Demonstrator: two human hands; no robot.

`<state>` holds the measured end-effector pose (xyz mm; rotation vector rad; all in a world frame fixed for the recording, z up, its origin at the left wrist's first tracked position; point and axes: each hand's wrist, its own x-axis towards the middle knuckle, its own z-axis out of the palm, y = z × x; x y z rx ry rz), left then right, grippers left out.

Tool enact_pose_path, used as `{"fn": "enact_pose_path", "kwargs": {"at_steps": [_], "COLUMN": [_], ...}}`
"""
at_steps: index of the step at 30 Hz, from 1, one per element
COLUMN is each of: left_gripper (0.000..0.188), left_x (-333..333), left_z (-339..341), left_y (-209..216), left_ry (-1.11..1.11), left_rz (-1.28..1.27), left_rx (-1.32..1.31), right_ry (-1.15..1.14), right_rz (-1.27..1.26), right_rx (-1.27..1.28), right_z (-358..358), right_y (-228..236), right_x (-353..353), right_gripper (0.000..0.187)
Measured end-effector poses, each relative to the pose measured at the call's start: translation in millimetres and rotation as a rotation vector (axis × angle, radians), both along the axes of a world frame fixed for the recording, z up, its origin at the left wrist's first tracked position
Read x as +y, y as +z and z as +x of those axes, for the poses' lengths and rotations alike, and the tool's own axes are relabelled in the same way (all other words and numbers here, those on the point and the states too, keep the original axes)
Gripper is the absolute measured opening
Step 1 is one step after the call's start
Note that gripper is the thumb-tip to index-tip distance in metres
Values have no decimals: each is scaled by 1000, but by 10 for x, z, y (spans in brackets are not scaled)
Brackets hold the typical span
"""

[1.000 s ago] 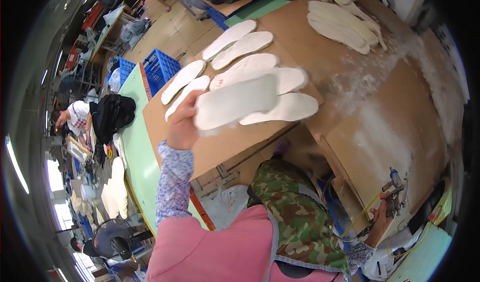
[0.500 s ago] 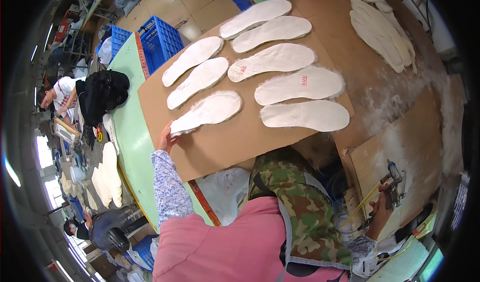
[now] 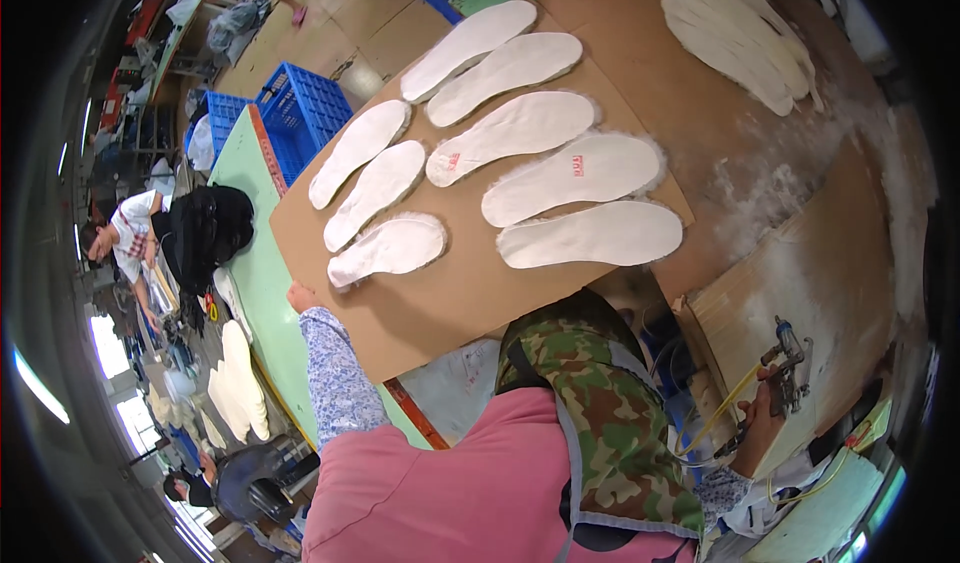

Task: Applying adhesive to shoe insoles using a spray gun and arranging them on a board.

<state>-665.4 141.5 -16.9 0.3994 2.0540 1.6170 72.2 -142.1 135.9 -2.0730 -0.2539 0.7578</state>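
Note:
Several white fleecy shoe insoles (image 3: 540, 238) lie in two groups on a brown cardboard sheet (image 3: 440, 313). Two insoles carry small red marks. At the sheet's left edge, my left hand (image 3: 300, 297) has its fingers closed on the cardboard, partly hidden by the sleeve. The nearest insole to it, a short-looking one (image 3: 388, 248), lies a little beyond the hand, apart from it. Low at the right, my right hand (image 3: 762, 413) grips a metal spray gun (image 3: 793, 363) with a yellow hose, held away from the insoles.
A pale green table (image 3: 262, 263) runs along the left, with blue crates (image 3: 305, 113) beyond it. More insoles (image 3: 735, 43) are stacked at the far right, near a whitish, fuzzy board surface (image 3: 780, 263). Two people sit at work far left; someone's legs show at the top.
My left hand has let go of the nearest insole, which now lies on the cardboard, and has moved to the sheet's left edge. The view has shifted slightly; the right hand still holds the spray gun.

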Motion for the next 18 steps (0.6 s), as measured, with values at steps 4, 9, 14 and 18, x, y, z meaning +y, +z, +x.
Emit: {"fn": "enact_pose_path", "kwargs": {"at_steps": [4, 9, 14, 18], "left_gripper": [24, 12, 25, 21], "left_x": [-77, -466, -253, -102], "left_z": [472, 2025, 2531, 2680], "left_y": [-267, -502, -407, -421], "left_ry": [-144, -243, -99, -106], "left_rz": [-333, -300, -167, -88], "left_rx": [612, -598, -480, -472], "right_ry": [-67, -93, -80, -80], "right_rz": [29, 47, 74, 105], "right_rx": [2, -10, 23, -13], "right_z": [131, 142, 234, 331], "right_y": [-125, -209, -174, -208], "right_x": [-251, -509, -691, -868], "right_gripper": [34, 35, 38, 35]}}
